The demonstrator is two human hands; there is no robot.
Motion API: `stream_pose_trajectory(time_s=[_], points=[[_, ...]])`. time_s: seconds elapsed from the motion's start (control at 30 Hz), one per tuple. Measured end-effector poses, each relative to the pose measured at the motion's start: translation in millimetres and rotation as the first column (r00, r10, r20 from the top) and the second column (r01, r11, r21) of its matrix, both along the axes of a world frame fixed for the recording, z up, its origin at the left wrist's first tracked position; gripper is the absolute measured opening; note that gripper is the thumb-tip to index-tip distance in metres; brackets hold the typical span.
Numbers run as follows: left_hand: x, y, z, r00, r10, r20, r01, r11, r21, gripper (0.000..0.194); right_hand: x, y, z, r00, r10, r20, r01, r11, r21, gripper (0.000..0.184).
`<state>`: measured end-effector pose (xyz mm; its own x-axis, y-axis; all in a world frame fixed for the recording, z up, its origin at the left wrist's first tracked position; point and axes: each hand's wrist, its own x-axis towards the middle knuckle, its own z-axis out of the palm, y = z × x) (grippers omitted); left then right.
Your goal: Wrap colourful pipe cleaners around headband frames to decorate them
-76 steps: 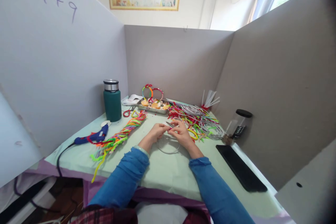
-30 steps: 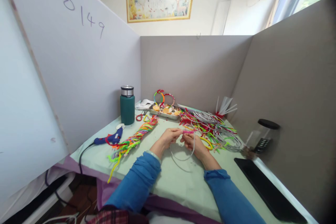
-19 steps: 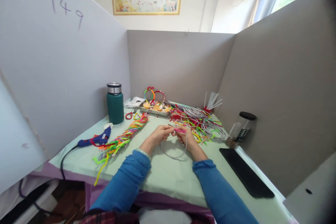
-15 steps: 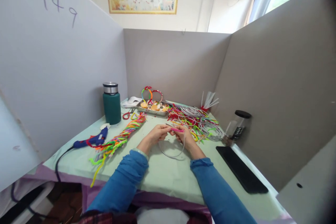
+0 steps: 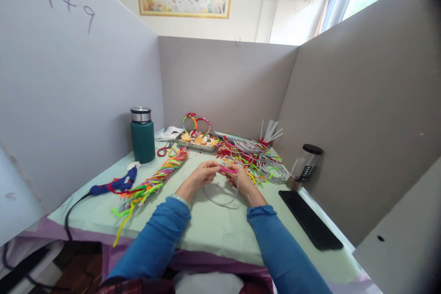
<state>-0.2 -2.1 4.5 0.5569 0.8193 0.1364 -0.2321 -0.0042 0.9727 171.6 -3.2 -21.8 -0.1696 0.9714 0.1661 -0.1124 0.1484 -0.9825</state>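
Note:
My left hand point(image 5: 204, 174) and my right hand point(image 5: 241, 179) meet above the middle of the table, fingers pinched close together. Between them runs a pink pipe cleaner point(image 5: 229, 170), lying along part of a thin grey hoop point(image 5: 220, 204). The rest of the hoop hangs in a loop below my fingers. Both hands are closed on this pink section, though my fingers cover its ends. Just beyond my right hand spreads a heap of grey hoops point(image 5: 253, 148) mixed with red, green and yellow pipe cleaners point(image 5: 227, 149).
A twisted bundle of colourful pipe cleaners point(image 5: 161, 177) lies left, beside a blue glue gun point(image 5: 115, 185) and a green bottle point(image 5: 142, 140). Behind are scissors point(image 5: 161, 151), a metal tray point(image 5: 196, 146) and wrapped headbands point(image 5: 190, 124). A black slab point(image 5: 310, 220) and clear jar point(image 5: 309, 163) stand right.
The whole view has shifted slightly, so things sit a little further left. Both hands keep their pinch on the pink pipe cleaner and hoop, with slightly more pink showing between them.

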Motion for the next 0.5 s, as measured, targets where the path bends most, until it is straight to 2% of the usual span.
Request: stream_pose_trajectory(time_s=[0.23, 0.4, 0.5], points=[[-0.5, 5.3, -5.4, 1.0, 0.014, -0.01, -0.014, 0.999, -0.028, 0.03, -3.9, 0.5, -1.8, 0.998, -0.023, -0.057, 0.025, 0.999, 0.042, 0.033], [1.9, 7.4, -6.0, 0.985, 0.169, -0.023, -0.17, 0.985, -0.029, 0.033, 2.1, 7.4, -2.0, 0.98, -0.144, -0.139, 0.142, 0.99, -0.024, 0.04], [4.7, 8.0, -7.0, 0.963, 0.254, -0.09, -0.255, 0.967, 0.008, 0.036, 4.9, 6.9, 0.2, 0.988, -0.066, -0.143, 0.058, 0.996, -0.064, 0.049]])
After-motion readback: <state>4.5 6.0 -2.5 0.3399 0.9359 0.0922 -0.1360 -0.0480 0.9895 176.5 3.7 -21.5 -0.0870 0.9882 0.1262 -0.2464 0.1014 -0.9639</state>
